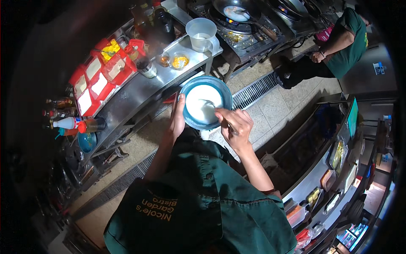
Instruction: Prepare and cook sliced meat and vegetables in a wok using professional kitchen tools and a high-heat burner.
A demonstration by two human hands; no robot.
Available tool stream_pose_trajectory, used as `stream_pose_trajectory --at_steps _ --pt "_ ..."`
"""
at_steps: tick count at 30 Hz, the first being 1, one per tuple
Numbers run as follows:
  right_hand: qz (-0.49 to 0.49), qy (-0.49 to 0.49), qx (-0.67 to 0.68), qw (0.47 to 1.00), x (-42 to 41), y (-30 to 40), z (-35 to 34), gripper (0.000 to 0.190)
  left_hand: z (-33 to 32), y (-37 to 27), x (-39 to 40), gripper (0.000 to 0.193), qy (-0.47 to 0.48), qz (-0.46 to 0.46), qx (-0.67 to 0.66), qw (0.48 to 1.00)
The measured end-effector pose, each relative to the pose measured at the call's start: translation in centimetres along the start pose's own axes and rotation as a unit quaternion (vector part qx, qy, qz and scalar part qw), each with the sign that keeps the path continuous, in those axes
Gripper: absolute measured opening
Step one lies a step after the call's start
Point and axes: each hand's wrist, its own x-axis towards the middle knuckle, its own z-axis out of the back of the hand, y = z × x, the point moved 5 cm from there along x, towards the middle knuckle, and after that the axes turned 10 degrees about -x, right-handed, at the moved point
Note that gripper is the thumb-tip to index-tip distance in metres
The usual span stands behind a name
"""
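A blue bowl (227, 92) of smooth white liquid (199, 101) is held up in front of me. My left hand (178, 117) grips its rim from the left, thumb on top. In my right hand (236, 127) is a metal spoon (207, 103), its bowl partly sunk in the liquid and much of its handle hidden by my fingers. Beyond the bowl, at the corner of a steel counter (127, 92), stands a translucent plastic measuring jug (201, 36). Two small bowls, one with yellow-orange contents (180, 61), sit beside it.
Red seasoning containers (98, 77) and several bottles (68, 122) line the counter. A wok (238, 11) with whitish liquid rests over a lit burner at the back. A co-worker (339, 47) stands at the far right. Floor grates (255, 90) cross the tiles; food tubs (296, 214) line the right-hand counter.
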Motion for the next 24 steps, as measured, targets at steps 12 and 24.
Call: stream_pose_trajectory --at_steps 12,24 --pt "-0.063 -0.03 -0.001 0.998 2.5 0.8 -3.4 0.004 0.9 -1.1 2.5 0.066 0.022 -0.008 0.063 0.998" --pt "0.017 0.013 -0.037 0.999 2.0 3.0 -4.6 0.013 3.2 0.3 4.7 0.064 0.009 -0.088 0.044 0.995"
